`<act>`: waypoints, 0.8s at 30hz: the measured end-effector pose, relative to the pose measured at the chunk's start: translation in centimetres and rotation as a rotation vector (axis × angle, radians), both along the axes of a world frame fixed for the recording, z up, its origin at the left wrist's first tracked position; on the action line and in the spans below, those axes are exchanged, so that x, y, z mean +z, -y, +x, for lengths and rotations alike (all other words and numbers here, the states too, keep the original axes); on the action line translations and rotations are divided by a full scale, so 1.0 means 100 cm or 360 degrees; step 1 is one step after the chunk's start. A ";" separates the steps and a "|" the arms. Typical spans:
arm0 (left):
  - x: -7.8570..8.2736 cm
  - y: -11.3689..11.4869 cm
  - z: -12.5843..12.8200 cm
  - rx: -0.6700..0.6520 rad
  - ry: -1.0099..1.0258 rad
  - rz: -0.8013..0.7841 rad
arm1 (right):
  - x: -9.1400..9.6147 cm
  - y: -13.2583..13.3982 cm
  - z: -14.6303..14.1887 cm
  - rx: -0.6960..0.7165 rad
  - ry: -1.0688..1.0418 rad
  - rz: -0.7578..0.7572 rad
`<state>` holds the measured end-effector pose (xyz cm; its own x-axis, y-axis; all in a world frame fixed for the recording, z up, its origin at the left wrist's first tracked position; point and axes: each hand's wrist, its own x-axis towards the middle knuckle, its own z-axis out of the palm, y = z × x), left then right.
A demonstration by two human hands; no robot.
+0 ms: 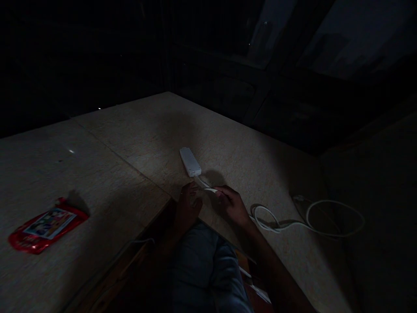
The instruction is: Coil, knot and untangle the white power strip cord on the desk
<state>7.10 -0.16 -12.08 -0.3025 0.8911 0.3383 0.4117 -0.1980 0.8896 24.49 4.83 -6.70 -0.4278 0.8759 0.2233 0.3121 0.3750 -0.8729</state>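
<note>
A white power strip [190, 161] lies on the pale floor [137, 130], lit from above. Its white cable [312, 219] runs toward me and coils off to the right. My right hand [232, 203] is closed in a pinch on the cable just behind the strip. Beside it, my left hand [189, 205] rests with fingers curled near the same stretch of cable; it is too dark to see whether it grips anything. My knee in blue jeans [205, 261] is in front of both hands.
A red plastic packet with a printed card [48, 227] lies on the floor at the left. A thin wire [130, 245] runs along a wooden edge near my leg. Dark walls and a barred window surround the lit patch.
</note>
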 end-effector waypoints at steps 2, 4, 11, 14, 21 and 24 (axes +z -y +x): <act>0.004 -0.003 0.000 -0.0021 0.0159 -0.0081 | 0.000 0.000 0.002 -0.0081 -0.0147 -0.0149; 0.009 -0.005 0.000 -0.0089 0.0417 -0.0209 | -0.001 0.001 0.003 -0.0067 -0.0200 -0.0218; 0.015 0.000 0.008 -0.0154 0.0455 -0.0350 | -0.008 0.007 0.000 0.0044 -0.0214 -0.0154; 0.012 -0.002 0.007 -0.0097 0.0169 -0.0249 | -0.002 0.010 0.004 0.0049 -0.0075 0.0034; 0.022 -0.016 -0.003 -0.0272 -0.0240 -0.0219 | 0.008 0.025 0.009 -0.0192 0.0513 0.0933; 0.026 -0.020 -0.006 -0.0415 -0.0247 -0.0176 | 0.006 0.026 0.000 -0.0295 0.0802 0.1126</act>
